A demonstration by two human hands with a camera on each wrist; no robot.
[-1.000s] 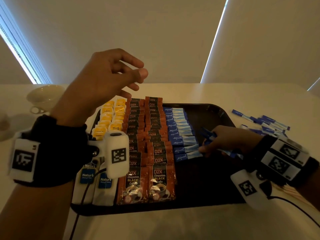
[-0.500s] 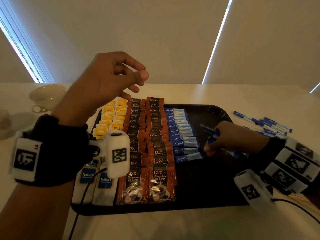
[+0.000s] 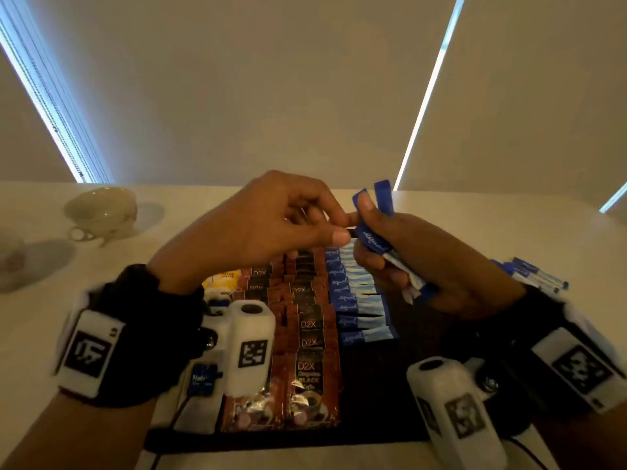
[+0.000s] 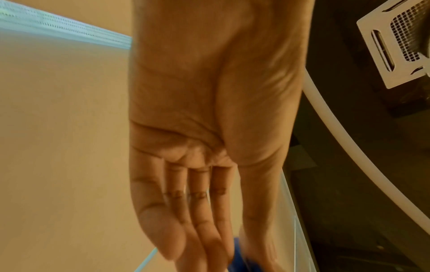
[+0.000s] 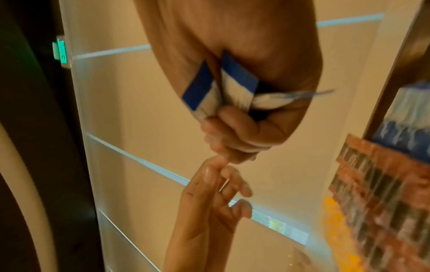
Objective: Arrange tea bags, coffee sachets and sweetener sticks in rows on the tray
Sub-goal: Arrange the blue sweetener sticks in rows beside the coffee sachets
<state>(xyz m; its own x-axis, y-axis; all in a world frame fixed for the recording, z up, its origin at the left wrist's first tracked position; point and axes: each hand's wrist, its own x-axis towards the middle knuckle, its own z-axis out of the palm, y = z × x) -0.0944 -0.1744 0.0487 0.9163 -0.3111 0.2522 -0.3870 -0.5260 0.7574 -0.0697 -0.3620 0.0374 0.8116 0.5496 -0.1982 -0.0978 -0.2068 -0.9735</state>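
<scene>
My right hand (image 3: pixel 368 234) is raised above the dark tray (image 3: pixel 390 385) and grips a bundle of blue sweetener sticks (image 3: pixel 375 244), also seen in the right wrist view (image 5: pixel 221 88). My left hand (image 3: pixel 346 228) reaches across, its thumb and forefinger tips touching the bundle's upper end; its fingers look nearly straight in the left wrist view (image 4: pixel 197 211). On the tray lie rows of yellow tea bags (image 3: pixel 220 279), brown coffee sachets (image 3: pixel 308 334) and blue sweetener sticks (image 3: pixel 356 300). The hands hide the tray's far end.
More loose blue sticks (image 3: pixel 536 276) lie on the white table right of the tray. White tea bags (image 3: pixel 203 381) sit at the tray's near left corner. A tipped cup (image 3: pixel 101 212) lies at the far left, with a blurred object (image 3: pixel 10 262) nearer the edge.
My right hand has lifted off the tray with the bundle of sticks and risen to the middle. My left hand has moved right to meet it.
</scene>
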